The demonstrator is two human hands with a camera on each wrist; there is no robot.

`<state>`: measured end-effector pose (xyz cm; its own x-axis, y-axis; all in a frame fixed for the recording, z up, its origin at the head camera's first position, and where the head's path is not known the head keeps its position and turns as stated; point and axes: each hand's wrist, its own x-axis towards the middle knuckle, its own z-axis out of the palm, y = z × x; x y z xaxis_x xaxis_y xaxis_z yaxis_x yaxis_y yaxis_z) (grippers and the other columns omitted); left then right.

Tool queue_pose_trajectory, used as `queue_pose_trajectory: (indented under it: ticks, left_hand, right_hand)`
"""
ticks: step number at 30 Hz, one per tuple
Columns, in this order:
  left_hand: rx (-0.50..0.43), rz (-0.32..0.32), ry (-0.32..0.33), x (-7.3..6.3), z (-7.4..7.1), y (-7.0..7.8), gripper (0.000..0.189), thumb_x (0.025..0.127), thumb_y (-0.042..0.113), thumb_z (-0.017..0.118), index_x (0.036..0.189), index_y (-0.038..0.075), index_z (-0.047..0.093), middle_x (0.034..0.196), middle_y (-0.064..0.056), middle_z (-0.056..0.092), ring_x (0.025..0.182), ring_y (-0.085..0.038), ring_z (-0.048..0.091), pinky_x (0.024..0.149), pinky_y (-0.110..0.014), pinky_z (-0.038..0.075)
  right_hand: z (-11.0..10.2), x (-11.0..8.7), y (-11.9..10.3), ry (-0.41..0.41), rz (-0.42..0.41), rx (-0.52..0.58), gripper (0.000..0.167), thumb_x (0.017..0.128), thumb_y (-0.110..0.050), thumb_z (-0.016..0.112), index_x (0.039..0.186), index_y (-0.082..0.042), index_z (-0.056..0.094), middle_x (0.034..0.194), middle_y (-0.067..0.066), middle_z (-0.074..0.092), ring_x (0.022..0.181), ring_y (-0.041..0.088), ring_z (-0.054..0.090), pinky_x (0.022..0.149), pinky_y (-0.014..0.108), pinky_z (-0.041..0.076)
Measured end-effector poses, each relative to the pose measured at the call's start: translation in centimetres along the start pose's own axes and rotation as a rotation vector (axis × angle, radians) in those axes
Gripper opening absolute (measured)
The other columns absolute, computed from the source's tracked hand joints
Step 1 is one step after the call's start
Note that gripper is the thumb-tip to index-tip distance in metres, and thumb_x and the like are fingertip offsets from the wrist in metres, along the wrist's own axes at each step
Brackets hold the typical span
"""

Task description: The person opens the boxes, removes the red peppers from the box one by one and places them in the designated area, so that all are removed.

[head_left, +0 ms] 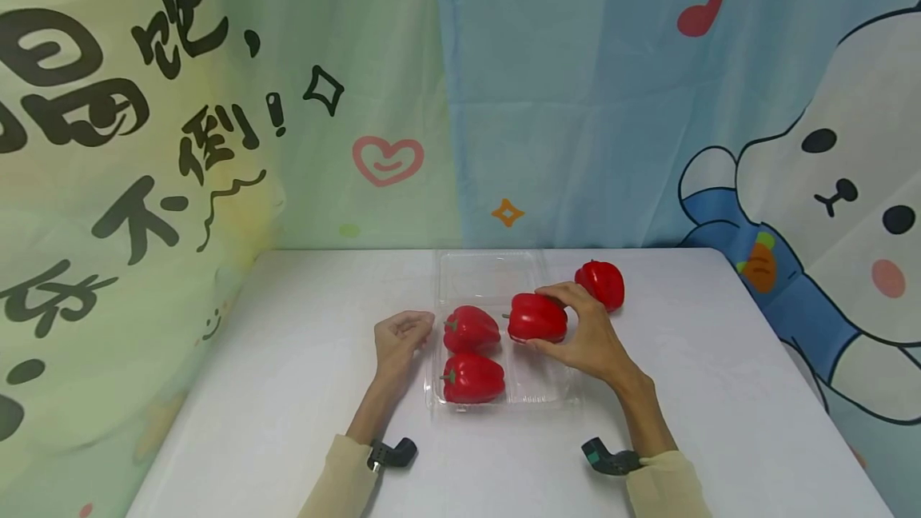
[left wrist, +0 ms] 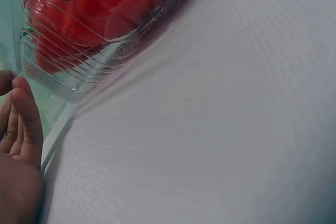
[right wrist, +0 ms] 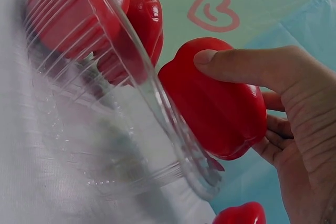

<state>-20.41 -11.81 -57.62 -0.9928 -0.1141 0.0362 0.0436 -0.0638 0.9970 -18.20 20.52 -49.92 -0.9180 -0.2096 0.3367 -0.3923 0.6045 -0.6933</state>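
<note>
A red bell pepper (head_left: 536, 318) is gripped in my right hand (head_left: 586, 334), thumb on its near side and fingers on the far side. It is over the right half of a clear plastic clamshell container (head_left: 543, 390), close above the rim in the right wrist view. Two more red bell peppers, one farther back (head_left: 471, 329) and one nearer (head_left: 472, 379), lie in the container's left half, green stems to the left. At the left edge, my left hand (head_left: 403, 340) pinches the container's rim between thumb and fingertips; the left wrist view shows this hand (left wrist: 21, 145) beside the ribbed wall.
Behind the right hand, another red bell pepper (head_left: 603, 284) lies on the white table (head_left: 302, 390). The container's transparent lid (head_left: 489, 274) lies folded back toward the table's far edge. A printed curtain (head_left: 532, 102) hangs behind the table.
</note>
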Motion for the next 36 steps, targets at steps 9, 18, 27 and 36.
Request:
queue_pose_trajectory:
  ticks: [9,18,27,36]
  left_hand:
    - [0.005,0.009,-0.002,0.07,-0.02,-0.07,0.015,0.098,0.01,0.078,0.104,-0.003,0.08,0.094,-0.027,0.078,0.07,-0.01,0.07,0.066,-0.019,0.058]
    - [-0.003,0.012,-0.002,0.15,-0.03,-0.22,0.015,0.098,0.009,0.078,0.105,-0.003,0.08,0.093,-0.023,0.08,0.07,-0.009,0.071,0.066,-0.019,0.058]
    - [0.022,0.016,-0.002,0.06,-0.04,-0.21,0.016,0.098,0.012,0.078,0.105,-0.002,0.08,0.092,-0.025,0.079,0.07,-0.01,0.069,0.066,-0.019,0.057]
    - [0.026,0.031,-0.011,-0.03,-0.16,-0.28,0.017,0.099,0.014,0.079,0.106,-0.001,0.08,0.096,-0.03,0.077,0.072,-0.011,0.07,0.068,-0.019,0.057]
  right_hand:
    - [0.14,-0.05,0.04,0.02,-0.013,0.0,0.084,0.065,-0.015,0.103,0.141,-0.012,0.067,0.139,0.012,0.07,0.127,0.034,0.066,0.098,0.062,0.063]
    - [0.33,0.03,0.07,0.026,-0.031,0.003,0.085,0.065,-0.015,0.103,0.141,-0.012,0.067,0.139,0.012,0.07,0.127,0.034,0.065,0.098,0.062,0.063]
    - [0.13,-0.03,-0.01,0.041,-0.03,0.003,0.084,0.065,-0.015,0.103,0.142,-0.012,0.068,0.138,0.012,0.07,0.126,0.033,0.065,0.098,0.061,0.063]
    - [-0.02,-0.14,0.27,0.041,-0.032,0.008,0.082,0.067,-0.015,0.102,0.142,-0.009,0.068,0.138,0.014,0.071,0.126,0.036,0.066,0.096,0.064,0.063]
